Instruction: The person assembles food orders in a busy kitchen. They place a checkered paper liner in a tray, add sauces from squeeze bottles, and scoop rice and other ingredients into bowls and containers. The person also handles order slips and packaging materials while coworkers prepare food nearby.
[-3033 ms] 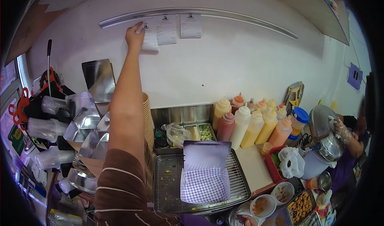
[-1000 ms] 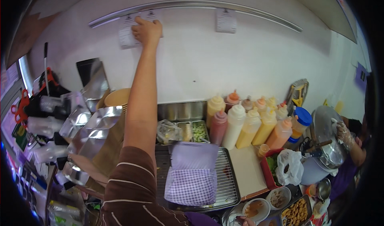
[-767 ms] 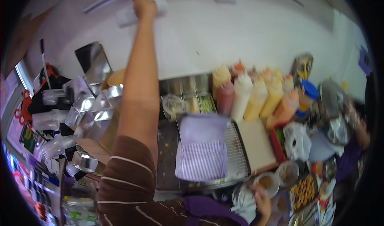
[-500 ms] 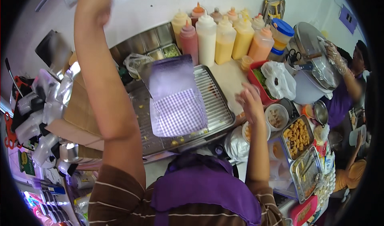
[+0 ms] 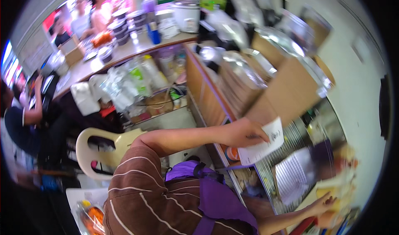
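A white paper slip point(image 5: 266, 150) with writing on it is pinched in my left hand point(image 5: 246, 133), which reaches across to the right at the end of a straight arm. Below and beyond the slip, a purple-and-white checked paper bag point(image 5: 291, 177) lies flat on the metal counter with its rack. My right hand point(image 5: 322, 205) is held low at the right, fingers loosely apart and nothing visible in them. Nearest to it are squeeze bottles point(image 5: 351, 172) of sauce, smeared by motion.
Cardboard boxes point(image 5: 276, 95) with stacked foil-like packs stand beside the counter. A cream plastic chair point(image 5: 89, 152) is behind my left arm. At the far left, a person point(image 5: 25, 127) in dark clothes sits or stands by the serving counter point(image 5: 124, 52), which holds tubs and a rice cooker point(image 5: 186, 17).
My view has swung left toward the serving counter. My left hand, earlier cut off at the top edge, is now in sight with the paper slip. The right hand stays empty.
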`<state>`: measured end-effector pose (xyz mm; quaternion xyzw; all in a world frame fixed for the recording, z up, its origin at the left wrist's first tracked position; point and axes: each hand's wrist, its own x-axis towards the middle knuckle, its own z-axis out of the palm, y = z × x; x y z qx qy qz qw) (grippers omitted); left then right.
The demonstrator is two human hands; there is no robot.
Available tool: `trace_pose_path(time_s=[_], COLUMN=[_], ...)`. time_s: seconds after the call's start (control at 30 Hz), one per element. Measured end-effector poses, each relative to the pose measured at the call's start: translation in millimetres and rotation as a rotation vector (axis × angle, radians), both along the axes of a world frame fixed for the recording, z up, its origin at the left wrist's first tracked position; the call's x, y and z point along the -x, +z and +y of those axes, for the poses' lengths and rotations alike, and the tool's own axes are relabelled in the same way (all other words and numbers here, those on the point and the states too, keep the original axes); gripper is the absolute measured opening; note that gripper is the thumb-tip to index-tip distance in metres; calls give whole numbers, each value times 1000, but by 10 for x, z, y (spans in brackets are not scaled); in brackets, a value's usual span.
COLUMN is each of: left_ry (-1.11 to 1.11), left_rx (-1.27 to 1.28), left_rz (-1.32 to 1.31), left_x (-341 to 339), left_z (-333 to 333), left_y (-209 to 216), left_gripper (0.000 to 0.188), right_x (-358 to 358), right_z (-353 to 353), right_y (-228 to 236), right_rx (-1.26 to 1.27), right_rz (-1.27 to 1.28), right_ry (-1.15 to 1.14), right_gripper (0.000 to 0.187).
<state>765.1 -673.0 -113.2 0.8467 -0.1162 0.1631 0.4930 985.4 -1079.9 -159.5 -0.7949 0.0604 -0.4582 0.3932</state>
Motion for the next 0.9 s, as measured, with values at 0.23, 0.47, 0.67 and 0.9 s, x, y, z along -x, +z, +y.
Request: trace_pose_path(time_s=[0.23, 0.47, 0.67, 0.9], left_ry=[672, 1070, 1241, 1320], left_rx=[173, 565, 909, 1099], left_rz=[-87, -3, -16, -77], left_x=[1305, 2329, 3090, 3391], left_z=[1535, 2970, 3604, 3992], left_y=[-470, -1043, -1579, -1616], left_gripper=[27, 39, 39, 41], right_x=[1901, 2396, 2132, 2044], right_z=[3861, 7778, 10216, 11056], right_y=[817, -110, -618, -590], right_rx=[-27, 81, -71, 239], right_rz=[-31, 124, 1112, 1563], right_ry=[1907, 2114, 1783, 1816], right_gripper=[16, 14, 40, 26])
